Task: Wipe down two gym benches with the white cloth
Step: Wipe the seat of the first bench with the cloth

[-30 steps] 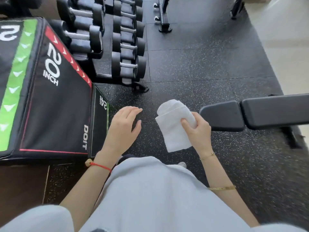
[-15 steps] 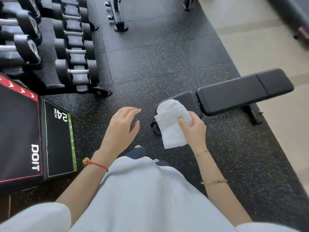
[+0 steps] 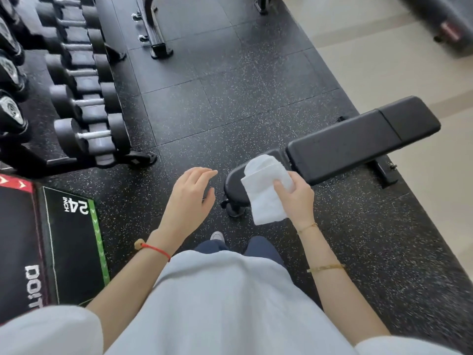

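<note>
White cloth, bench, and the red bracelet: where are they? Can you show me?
white cloth (image 3: 265, 198): head view, middle of the folded cloth.
bench (image 3: 343, 146): head view, top of the long black pad.
red bracelet (image 3: 156, 250): head view, string on the left wrist.

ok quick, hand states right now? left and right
Left hand: open, fingers relaxed, holding nothing.
Right hand: closed on the white cloth, held in front of the near end of the bench.
</note>
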